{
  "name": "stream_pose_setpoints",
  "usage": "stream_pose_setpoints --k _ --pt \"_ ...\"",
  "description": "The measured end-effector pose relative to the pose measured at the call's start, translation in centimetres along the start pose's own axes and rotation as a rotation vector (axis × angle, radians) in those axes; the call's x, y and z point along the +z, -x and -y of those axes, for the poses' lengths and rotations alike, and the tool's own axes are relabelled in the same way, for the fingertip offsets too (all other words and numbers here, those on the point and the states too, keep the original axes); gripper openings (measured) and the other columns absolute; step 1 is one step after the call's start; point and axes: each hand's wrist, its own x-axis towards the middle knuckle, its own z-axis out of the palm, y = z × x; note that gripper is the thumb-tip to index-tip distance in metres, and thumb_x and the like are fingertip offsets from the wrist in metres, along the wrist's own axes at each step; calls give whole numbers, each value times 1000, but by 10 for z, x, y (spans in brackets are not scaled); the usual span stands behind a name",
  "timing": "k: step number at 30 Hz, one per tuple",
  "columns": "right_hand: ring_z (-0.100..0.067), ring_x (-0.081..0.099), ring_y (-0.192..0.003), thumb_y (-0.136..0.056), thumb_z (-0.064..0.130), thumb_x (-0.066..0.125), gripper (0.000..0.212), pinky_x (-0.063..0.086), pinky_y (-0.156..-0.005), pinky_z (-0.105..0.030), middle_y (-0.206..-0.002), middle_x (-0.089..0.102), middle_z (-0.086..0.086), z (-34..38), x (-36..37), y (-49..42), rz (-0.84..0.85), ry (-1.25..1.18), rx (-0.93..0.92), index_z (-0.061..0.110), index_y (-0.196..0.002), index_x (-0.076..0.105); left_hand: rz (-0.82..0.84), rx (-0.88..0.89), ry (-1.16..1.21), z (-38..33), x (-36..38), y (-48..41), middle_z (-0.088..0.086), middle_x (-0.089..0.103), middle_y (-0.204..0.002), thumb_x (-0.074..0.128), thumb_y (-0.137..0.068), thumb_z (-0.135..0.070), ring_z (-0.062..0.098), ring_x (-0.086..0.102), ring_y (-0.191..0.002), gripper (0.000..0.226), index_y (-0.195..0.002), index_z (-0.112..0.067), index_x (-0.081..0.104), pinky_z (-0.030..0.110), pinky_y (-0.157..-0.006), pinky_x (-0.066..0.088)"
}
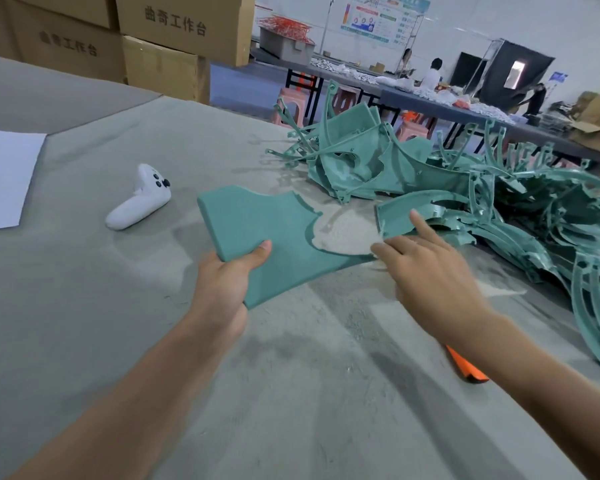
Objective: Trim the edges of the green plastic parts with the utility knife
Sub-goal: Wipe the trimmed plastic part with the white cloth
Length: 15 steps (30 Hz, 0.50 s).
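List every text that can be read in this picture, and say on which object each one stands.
"曲奇工作台": on the upper cardboard box.
"曲奇工作台": on the left cardboard box, slightly blurred.
Wall poster: too small and blurred to read.
Blue sign, far right: unreadable.
Green plastic part and white controller: no text visible.

teal-green plastic part [257, 233]; white controller [137, 199]; grey table [84, 289]; orange handle [465, 368], perhaps the knife's.
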Motion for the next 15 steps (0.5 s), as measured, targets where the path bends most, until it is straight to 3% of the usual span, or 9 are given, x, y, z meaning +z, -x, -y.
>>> stream_pose_setpoints --k 2,6,8,9,11,13,15 --pt "-23 65 -107 -81 -11 47 51 -16 -118 -28 -114 69 -6 13 -2 -5 -50 -136 -20 12 -125 61 44 -8 10 5 6 5 0 76 -93 65 -84 2 15 72 -84 19 -95 -13 70 29 -69 59" --pt "-37 58 -117 -79 -14 47 56 8 -120 -25 -116 70 -15 38 -6 -16 -120 -568 74 6 -129 63 51 -24 48 5 6 8 1 75 -96 66 -82 -1 16 72 -86 20 -97 -14 70 27 -64 58" --pt "-34 63 -111 -79 -18 47 51 30 -112 -19 -111 72 -12 41 -16 -16 -259 -870 112 5 -120 69 48 -27 72 3 4 7 1 75 -98 66 -82 -2 16 72 -88 22 -100 -14 69 28 -65 58" --pt "-26 67 -105 -79 -17 48 48 40 -101 -12 -107 74 -7 41 -20 -12 -361 -982 106 6 -113 73 39 -31 87 2 4 6 2 75 -99 66 -82 -2 17 72 -87 22 -100 -14 69 29 -65 58" --pt "-7 66 -95 -80 -13 48 43 43 -83 -8 -100 73 4 40 -27 0 -524 -1085 35 11 -103 74 -3 -57 132 1 5 4 4 75 -99 66 -82 -2 18 73 -86 20 -99 -12 69 30 -64 58" --pt "-1 63 -92 -80 -11 47 39 41 -79 -9 -97 69 11 40 -31 14 -600 -1104 -9 13 -100 71 -39 -123 221 0 5 3 6 75 -100 65 -84 -3 19 72 -87 19 -101 -9 69 30 -63 58" --pt "2 61 -87 -82 -7 48 33 40 -76 -11 -92 67 16 33 -29 22 -658 -1166 132 16 -93 69 -58 -213 323 -3 4 2 6 75 -96 65 -85 -5 17 73 -82 18 -101 -10 68 29 -58 58"
